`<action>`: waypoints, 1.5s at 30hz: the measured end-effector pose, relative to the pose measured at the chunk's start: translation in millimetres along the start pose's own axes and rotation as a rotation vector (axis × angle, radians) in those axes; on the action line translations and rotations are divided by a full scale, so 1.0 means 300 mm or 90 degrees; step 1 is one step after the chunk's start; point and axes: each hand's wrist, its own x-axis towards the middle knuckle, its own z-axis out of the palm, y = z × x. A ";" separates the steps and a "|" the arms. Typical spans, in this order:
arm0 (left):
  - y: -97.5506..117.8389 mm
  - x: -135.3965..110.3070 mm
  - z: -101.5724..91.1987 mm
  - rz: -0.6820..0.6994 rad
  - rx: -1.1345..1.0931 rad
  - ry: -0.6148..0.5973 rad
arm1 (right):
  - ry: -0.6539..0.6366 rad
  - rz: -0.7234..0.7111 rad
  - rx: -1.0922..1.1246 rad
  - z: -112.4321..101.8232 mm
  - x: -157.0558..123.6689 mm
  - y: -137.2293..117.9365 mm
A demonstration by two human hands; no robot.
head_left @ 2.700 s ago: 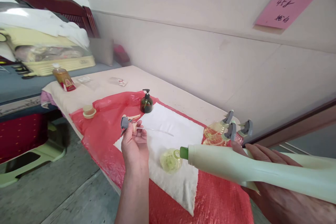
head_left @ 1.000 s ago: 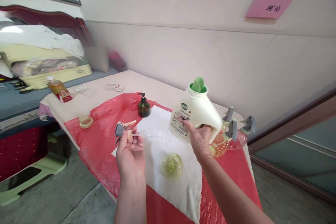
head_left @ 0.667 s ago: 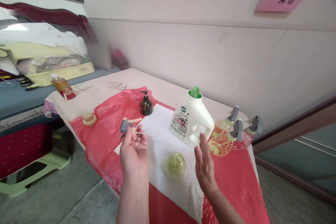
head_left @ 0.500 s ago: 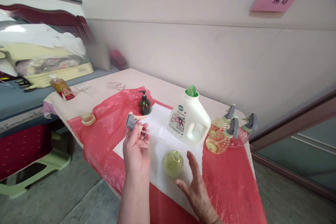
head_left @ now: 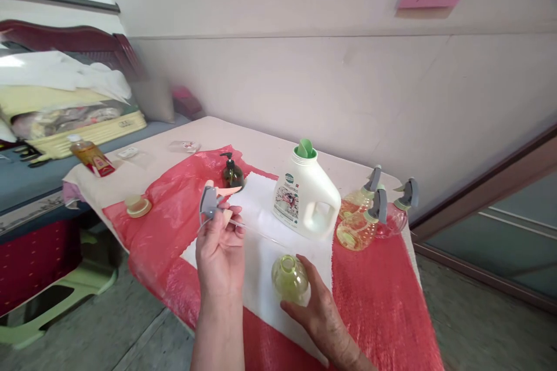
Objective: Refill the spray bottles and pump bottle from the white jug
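My left hand (head_left: 221, 243) is closed around a grey and peach spray trigger head (head_left: 209, 202), whose thin clear dip tube (head_left: 261, 235) points out to the right. Round the right side of a see-through yellow-green spray bottle (head_left: 289, 281) my right hand (head_left: 319, 307) curls, thumb in front and fingers behind. That bottle has an open neck and stands on a white cloth (head_left: 261, 295). Behind it is a large white detergent jug (head_left: 307, 197) with a green cup (head_left: 305, 149) in its mouth.
At the right stand several spray bottles (head_left: 357, 233) with grey triggers. A dark pump bottle (head_left: 232, 174) is at the cloth's far left. Red plastic sheeting (head_left: 165, 232) covers much of the table. A small round tub (head_left: 137, 205) and a drink bottle (head_left: 91, 155) lie further left.
My right hand has moved in from beside the yellow-green bottle and now grips it. The left hand still holds the trigger head. The view has shifted slightly to the right.
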 end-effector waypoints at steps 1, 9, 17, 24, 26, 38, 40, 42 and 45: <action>0.002 0.001 -0.002 -0.008 -0.019 0.004 | 0.002 -0.001 -0.015 -0.019 -0.008 -0.004; -0.061 -0.045 0.035 -0.070 0.078 -0.087 | 0.041 -0.018 -0.036 -0.119 -0.031 -0.019; -0.191 -0.137 0.098 -0.163 0.143 -0.183 | 0.116 -0.105 0.095 -0.214 -0.034 -0.072; -0.251 -0.193 0.106 -0.215 0.142 -0.217 | 0.142 -0.137 0.134 -0.261 -0.028 -0.065; -0.257 -0.194 0.105 -0.205 0.148 -0.207 | 0.142 -0.162 0.131 -0.271 -0.027 -0.068; -0.280 -0.177 0.083 -0.188 0.188 -0.130 | 0.186 -0.260 -0.007 -0.276 -0.026 -0.063; -0.278 -0.165 0.074 -0.169 0.173 -0.098 | 0.184 -0.257 -0.022 -0.271 -0.025 -0.065; -0.271 -0.157 0.069 -0.155 0.170 -0.067 | 0.178 -0.254 -0.029 -0.265 -0.025 -0.067; -0.258 -0.156 0.072 -0.123 0.221 -0.058 | 0.175 -0.260 -0.032 -0.259 -0.027 -0.064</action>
